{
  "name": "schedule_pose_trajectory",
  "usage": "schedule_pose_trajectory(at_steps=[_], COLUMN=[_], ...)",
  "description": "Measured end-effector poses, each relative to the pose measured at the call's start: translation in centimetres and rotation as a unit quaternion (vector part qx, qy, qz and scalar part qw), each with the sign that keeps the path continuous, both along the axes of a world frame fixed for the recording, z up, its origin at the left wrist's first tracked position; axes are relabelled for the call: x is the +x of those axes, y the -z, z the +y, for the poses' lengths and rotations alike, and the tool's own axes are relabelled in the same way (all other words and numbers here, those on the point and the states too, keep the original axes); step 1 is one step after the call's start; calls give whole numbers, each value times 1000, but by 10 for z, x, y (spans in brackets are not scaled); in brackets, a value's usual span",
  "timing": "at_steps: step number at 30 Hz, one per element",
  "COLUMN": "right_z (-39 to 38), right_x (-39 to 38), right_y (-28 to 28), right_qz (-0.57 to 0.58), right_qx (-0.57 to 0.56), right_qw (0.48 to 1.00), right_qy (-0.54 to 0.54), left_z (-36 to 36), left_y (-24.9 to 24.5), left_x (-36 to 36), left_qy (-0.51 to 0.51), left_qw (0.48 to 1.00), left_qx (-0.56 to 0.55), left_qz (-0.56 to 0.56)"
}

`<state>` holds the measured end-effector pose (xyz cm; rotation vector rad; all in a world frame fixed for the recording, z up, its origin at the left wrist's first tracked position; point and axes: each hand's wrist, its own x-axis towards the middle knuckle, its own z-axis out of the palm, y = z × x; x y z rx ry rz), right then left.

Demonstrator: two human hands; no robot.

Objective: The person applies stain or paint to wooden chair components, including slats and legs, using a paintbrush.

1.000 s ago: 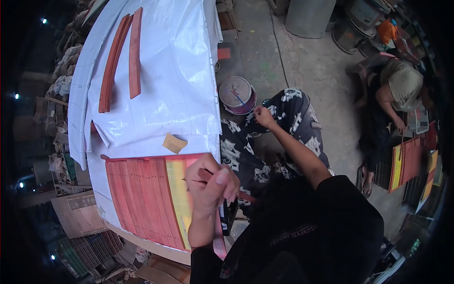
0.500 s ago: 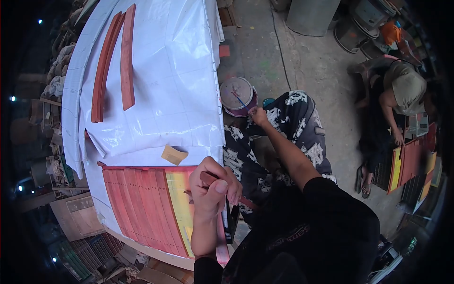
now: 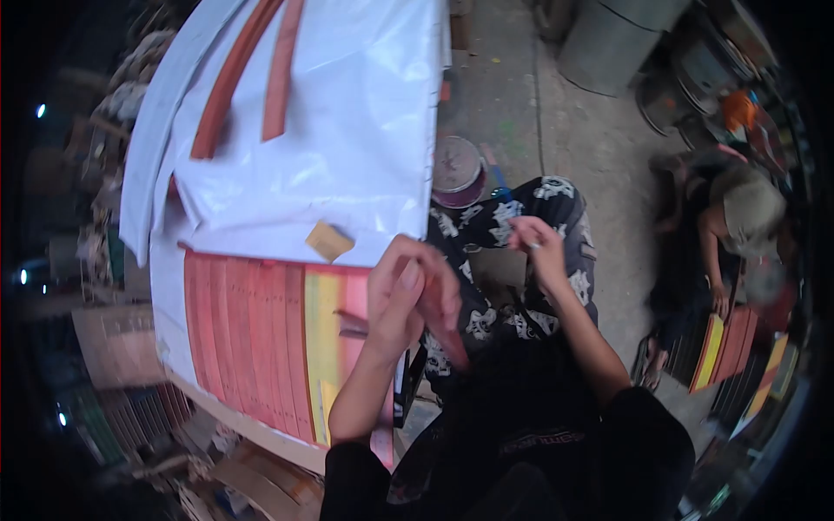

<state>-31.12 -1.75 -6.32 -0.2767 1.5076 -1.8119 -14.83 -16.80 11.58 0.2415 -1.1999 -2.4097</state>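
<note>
My left hand (image 3: 413, 291) is closed around a reddish wooden strip (image 3: 453, 346), raised above the near right edge of the table; part of the strip is hidden by the fingers. In my right hand (image 3: 537, 241), over my lap, is a thin paintbrush (image 3: 493, 165), blurred and pointing away from me beside the paint bucket (image 3: 459, 165). Red-painted slats (image 3: 248, 339) lie side by side on the table to the left of my left hand, next to a yellow strip (image 3: 322, 321). A tan piece that looks like sandpaper (image 3: 328, 240) rests just beyond them.
White plastic sheeting (image 3: 347, 122) covers the table, with long red-brown strips (image 3: 280, 78) at its far end. To the right, another person (image 3: 738, 208) bends over red and yellow slats (image 3: 725, 346). Metal drums (image 3: 621, 39) stand on the concrete floor.
My right hand has drawn back from the bucket toward my lap, bringing the paintbrush away from its top. My left hand has turned with the strip. The view has shifted.
</note>
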Motion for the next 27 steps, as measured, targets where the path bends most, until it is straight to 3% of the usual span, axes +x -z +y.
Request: schedule_pose_trajectory(at_steps=[3, 8, 13, 27], right_z=[26, 48, 60, 68], right_x=[19, 43, 46, 47], right_y=[-67, -115, -129, -129], right_qz=[-30, 162, 260, 296], right_qx=[-62, -132, -130, -107], right_qw=[997, 978, 956, 949], right_qy=[39, 1, -44, -14], left_z=[0, 7, 7, 6], left_y=[0, -6, -7, -6], left_x=[-4, -3, 1, 4], left_qy=[-8, -8, -11, -20], left_qw=[998, 998, 997, 996], left_qx=[-51, -66, -71, -86], left_qz=[-19, -19, -9, 1])
